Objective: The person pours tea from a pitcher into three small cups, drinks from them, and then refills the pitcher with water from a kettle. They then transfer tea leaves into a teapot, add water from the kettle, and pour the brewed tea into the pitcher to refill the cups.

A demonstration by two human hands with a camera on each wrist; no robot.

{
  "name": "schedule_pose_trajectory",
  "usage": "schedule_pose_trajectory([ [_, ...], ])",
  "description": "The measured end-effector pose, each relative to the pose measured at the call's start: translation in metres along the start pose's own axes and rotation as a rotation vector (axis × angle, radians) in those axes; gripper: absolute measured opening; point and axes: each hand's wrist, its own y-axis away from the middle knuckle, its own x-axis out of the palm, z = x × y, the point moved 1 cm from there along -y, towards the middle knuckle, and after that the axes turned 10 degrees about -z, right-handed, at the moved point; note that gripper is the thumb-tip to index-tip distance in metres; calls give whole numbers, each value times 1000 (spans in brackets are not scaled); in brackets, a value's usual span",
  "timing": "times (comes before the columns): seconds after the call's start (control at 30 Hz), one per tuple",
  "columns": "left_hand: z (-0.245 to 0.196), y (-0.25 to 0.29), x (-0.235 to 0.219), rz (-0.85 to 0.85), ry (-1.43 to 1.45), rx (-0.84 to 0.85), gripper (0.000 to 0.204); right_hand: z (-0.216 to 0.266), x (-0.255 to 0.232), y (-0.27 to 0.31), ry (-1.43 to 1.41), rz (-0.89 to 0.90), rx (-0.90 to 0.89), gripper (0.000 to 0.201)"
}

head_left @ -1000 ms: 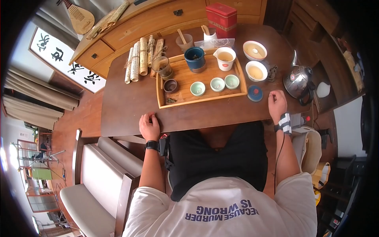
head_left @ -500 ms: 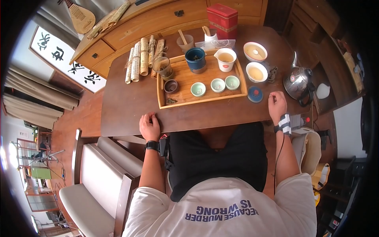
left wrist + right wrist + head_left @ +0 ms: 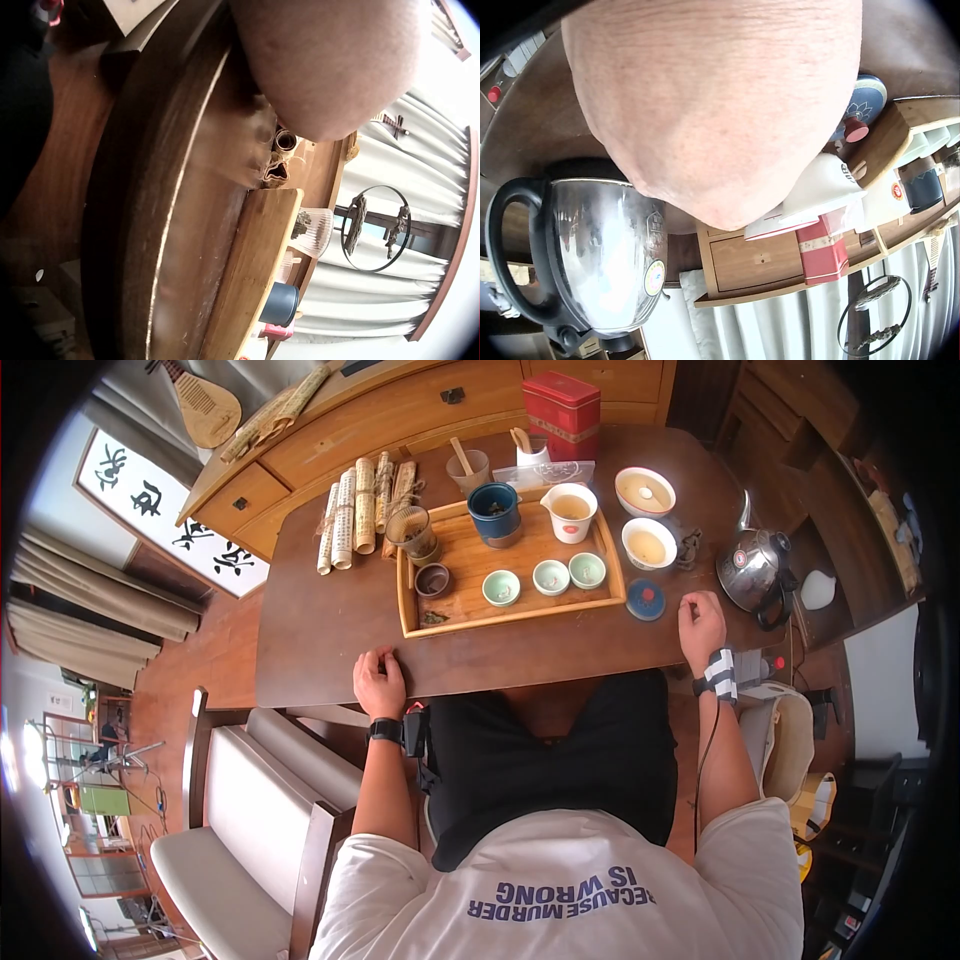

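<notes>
The left hand (image 3: 379,682) rests on the table's near edge, left of centre, fingers loosely curled and holding nothing. Near the edge on the right rests the right hand (image 3: 702,632), also loosely curled and empty, between a blue lid (image 3: 646,599) and a steel kettle (image 3: 745,568). Behind them, a wooden tray (image 3: 520,622) bears three pale green cups (image 3: 551,574), a small dark cup (image 3: 433,579), a blue pot (image 3: 494,510), a white pitcher (image 3: 570,515) with amber liquid and a glass strainer cup (image 3: 410,532). In both wrist views the back of the hand hides its fingers.
Two bowls of liquid (image 3: 645,491) stand right of the tray, beside a dark figurine (image 3: 689,546). Rolled scrolls (image 3: 343,520) lie at the back left. A red tin (image 3: 562,415) and a cup with a wooden stick (image 3: 468,470) stand behind the tray.
</notes>
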Motion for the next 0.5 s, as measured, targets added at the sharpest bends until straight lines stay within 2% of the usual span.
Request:
schedule_pose_trajectory([
  [0.5,5,2,3,-5,-11,7,10,-1,1,0,3,0,-7,6],
])
